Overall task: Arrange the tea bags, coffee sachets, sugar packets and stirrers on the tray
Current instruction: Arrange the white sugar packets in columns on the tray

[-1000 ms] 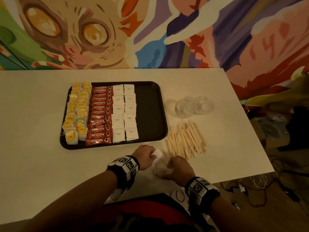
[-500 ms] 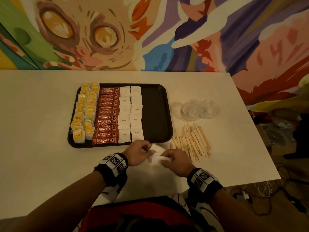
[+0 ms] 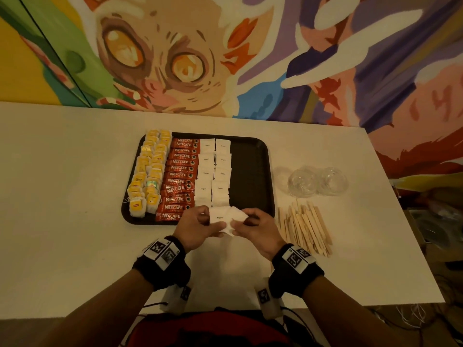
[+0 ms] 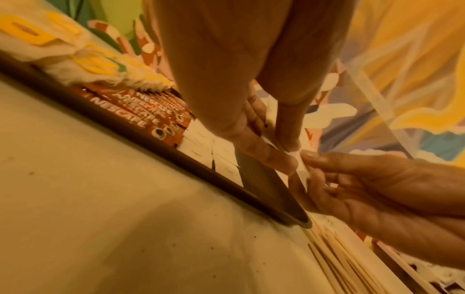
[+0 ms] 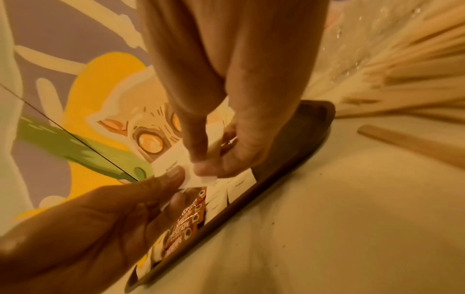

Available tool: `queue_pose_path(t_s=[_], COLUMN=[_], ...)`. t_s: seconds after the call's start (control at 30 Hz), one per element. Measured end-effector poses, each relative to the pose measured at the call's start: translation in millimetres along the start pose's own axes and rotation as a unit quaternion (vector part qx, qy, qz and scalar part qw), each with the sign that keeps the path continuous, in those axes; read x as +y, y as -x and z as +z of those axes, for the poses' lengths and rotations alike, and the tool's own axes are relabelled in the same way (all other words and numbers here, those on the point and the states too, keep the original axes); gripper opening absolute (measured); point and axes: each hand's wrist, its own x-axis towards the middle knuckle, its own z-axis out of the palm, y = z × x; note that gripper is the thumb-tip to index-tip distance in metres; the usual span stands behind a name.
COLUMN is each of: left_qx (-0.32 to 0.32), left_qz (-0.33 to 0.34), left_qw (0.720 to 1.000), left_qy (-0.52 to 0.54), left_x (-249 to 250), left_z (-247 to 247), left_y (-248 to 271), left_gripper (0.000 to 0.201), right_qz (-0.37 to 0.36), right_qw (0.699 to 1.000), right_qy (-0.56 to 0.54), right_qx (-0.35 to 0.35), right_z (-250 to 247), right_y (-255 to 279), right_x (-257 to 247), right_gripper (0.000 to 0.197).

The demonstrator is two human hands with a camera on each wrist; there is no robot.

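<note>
The table (image 3: 75,196) carries a dark tray (image 3: 250,171) set against a painted wall mural (image 3: 175,58). At the left side of the tray, tea bags (image 3: 147,176) with yellow tags lie in two columns. Just right of them, red coffee sachets (image 3: 179,175) form one overlapping column. Next come two columns of white sugar packets (image 3: 213,171); the right part of the tray floor is bare.

Over the near rim of the tray, at the foot of the sugar columns, the left hand (image 3: 198,227) pinches a few loose sugar packets (image 3: 224,219) between thumb and fingers. The right hand (image 3: 255,230) meets it from the right and pinches the same small bundle at its right edge, so both hands hold it between them, raised off the surface. How many packets the bundle contains cannot be told.

Right of the tray, wooden stirrers (image 3: 304,227) lie in a loose pile on the table, near the right hand but apart from it. Beyond them stand two clear glass bowls (image 3: 317,181), touching each other.
</note>
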Motion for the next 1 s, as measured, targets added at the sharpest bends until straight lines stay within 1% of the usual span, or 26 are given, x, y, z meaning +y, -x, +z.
queue_pose_path(t_s=[0.1, 0.17, 0.23, 0.33, 0.4, 0.47, 0.5, 0.53, 0.57, 0.6, 0.63, 0.73, 0.8, 0.9, 1.0], left_qx=[0.028, 0.038, 0.045, 0.064, 0.075, 0.1, 0.118, 0.135, 0.151, 0.168, 0.182, 0.199, 0.187, 0.185, 0.177], left_qz=[-0.013, -0.026, -0.036, -0.04, -0.034, -0.026, -0.017, -0.007, 0.0, 0.001, -0.002, -0.02, -0.032, -0.05, -0.062], left_qw=[0.998, 0.996, 0.993, 0.991, 0.991, 0.992, 0.993, 0.989, 0.979, 0.966, 0.958, 0.947, 0.944, 0.943, 0.938], left_qy=[0.058, 0.08, 0.099, 0.114, 0.105, 0.067, 0.018, -0.059, -0.139, -0.196, -0.223, -0.251, -0.271, -0.273, -0.292], left_x=[-3.3, -5.1, -7.4, -6.6, -4.1, -1.0, -1.4, -3.2, -4.9, -8.1, -9.9, -10.5, -9.2, -4.7, -0.6], left_z=[-4.4, -8.3, -13.2, -21.3, -26.9, -32.3, -35.5, -38.9, -41.4, -43.8, -45.6, -47.3, -48.1, -49.4, -48.5], left_y=[1.8, 0.6, -2.7, -6.9, -10.4, -14.9, -18.7, -22.9, -26.8, -31.1, -34.9, -43.7, -49.6, -56.7, -59.4], left_gripper=[0.015, 0.014, 0.017, 0.017, 0.014, 0.013, 0.013, 0.012, 0.012, 0.016, 0.019, 0.022, 0.023, 0.028, 0.029], right_qz=[0.028, 0.023, 0.007, -0.013, -0.017, -0.015, -0.014, -0.013, -0.013, -0.01, -0.005, 0.011, 0.017, 0.025, 0.036], right_qw=[0.999, 0.999, 1.0, 0.997, 0.993, 0.986, 0.98, 0.973, 0.966, 0.961, 0.958, 0.949, 0.945, 0.944, 0.94], right_qy=[-0.008, 0.003, 0.022, 0.074, 0.107, 0.157, 0.189, 0.222, 0.249, 0.267, 0.279, 0.306, 0.316, 0.312, 0.321], right_qx=[-0.022, -0.021, -0.007, 0.018, 0.035, 0.051, 0.059, 0.066, 0.069, 0.07, 0.069, 0.074, 0.083, 0.105, 0.111], right_z=[8.6, 13.3, 17.3, 20.9, 20.9, 20.6, 20.9, 21.2, 22.0, 23.5, 25.6, 31.1, 34.8, 38.1, 41.1], right_y=[-8.7, -15.6, -22.3, -31.6, -38.5, -45.5, -49.0, -52.4, -55.0, -56.7, -58.3, -64.4, -68.0, -73.2, -75.6], right_x=[3.2, 5.0, 4.1, -0.2, -2.6, -3.0, -2.9, -2.3, -2.3, -3.0, -3.7, -4.6, -6.2, -8.2, -9.1], right_gripper=[0.028, 0.021, 0.016, 0.018, 0.018, 0.02, 0.022, 0.023, 0.022, 0.021, 0.02, 0.022, 0.024, 0.026, 0.027])
